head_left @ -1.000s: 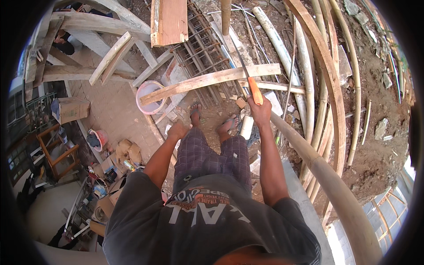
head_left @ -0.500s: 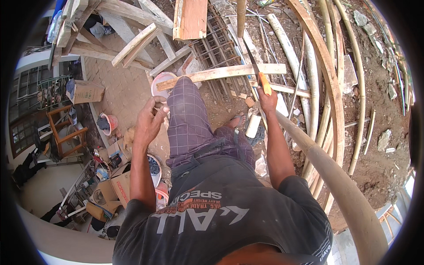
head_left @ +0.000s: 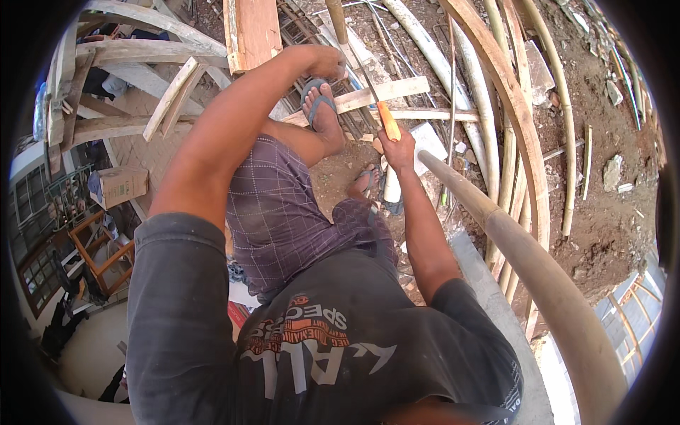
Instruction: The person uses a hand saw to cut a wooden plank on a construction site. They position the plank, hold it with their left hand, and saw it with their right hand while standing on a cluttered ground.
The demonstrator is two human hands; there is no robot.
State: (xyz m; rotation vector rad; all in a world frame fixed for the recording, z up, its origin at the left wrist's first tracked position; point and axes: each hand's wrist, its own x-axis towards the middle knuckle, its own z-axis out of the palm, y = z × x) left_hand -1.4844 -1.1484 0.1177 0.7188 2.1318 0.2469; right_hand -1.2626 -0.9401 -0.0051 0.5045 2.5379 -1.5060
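My right hand [head_left: 399,149] is closed around the orange handle [head_left: 388,120] of a handsaw. The saw's narrow blade [head_left: 365,81] points away from me and crosses over a pale wooden board [head_left: 393,90]. My left foot, in a dark flip-flop [head_left: 322,105], rests on the board to the left of the blade. My left arm stretches far forward, and my left hand [head_left: 327,62] is beyond that foot, close to the blade's far part. Its fingers bend downward and are partly hidden, so whether they touch anything cannot be made out.
A thick bamboo pole [head_left: 524,244] slants along my right side. Curved timbers [head_left: 520,106] and more poles lie beyond it on rubble-strewn soil. Stacked planks [head_left: 156,49] stand at far left, near a cardboard box [head_left: 120,185] and a wooden frame [head_left: 103,244].
My left hand has swung forward and right, from beside my knee to near the blade. My left foot now shows on top of the board. The right hand still grips the saw.
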